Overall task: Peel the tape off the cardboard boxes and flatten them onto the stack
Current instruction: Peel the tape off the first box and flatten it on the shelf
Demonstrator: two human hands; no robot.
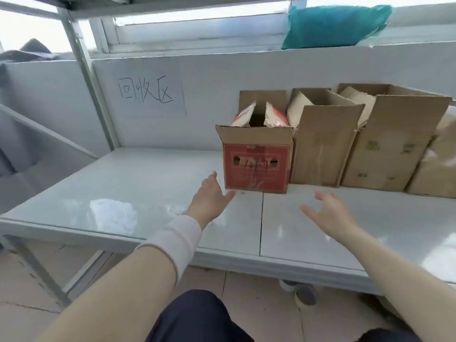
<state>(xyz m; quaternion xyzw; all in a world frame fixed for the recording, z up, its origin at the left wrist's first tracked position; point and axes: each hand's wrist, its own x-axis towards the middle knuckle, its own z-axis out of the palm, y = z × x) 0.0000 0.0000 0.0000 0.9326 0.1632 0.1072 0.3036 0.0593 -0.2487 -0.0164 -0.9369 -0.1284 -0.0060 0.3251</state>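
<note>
A first-person view looks down at a pale grey, glossy shelf surface [123, 193] set in a light metal frame. The surface is made of two panels that meet at a dark seam [261, 218] running front to back near the middle. Window light reflects off it in soft white patches.

Behind it stands a plain grey wall panel bearing a paper sign [148, 95] with three handwritten characters. A slanted metal upright [84, 70] rises on the left. Above the panel runs a window ledge, where a teal bag [335, 25] lies.

Four cardboard boxes stand in a row at the back right of the surface. The nearest is a red printed box [256, 166], upright, with its top flaps open. To its right stand a plain brown box [320, 149], a larger brown box [385, 149], and another box cut off by the frame edge [434, 164]. All of them have their flaps up.

Both arms reach forward. The left hand [209, 196], with a pale cuff [177, 240] at the wrist, is spread with relaxed fingers just beside the red box's lower left corner, grasping nothing. The right hand [330, 213] hovers over the surface in front of the boxes. Its fingers are spread and loose, also grasping nothing.

Below the shelf edge lie beige floor tiles [246, 304] and the toe of a grey shoe [306, 294].
</note>
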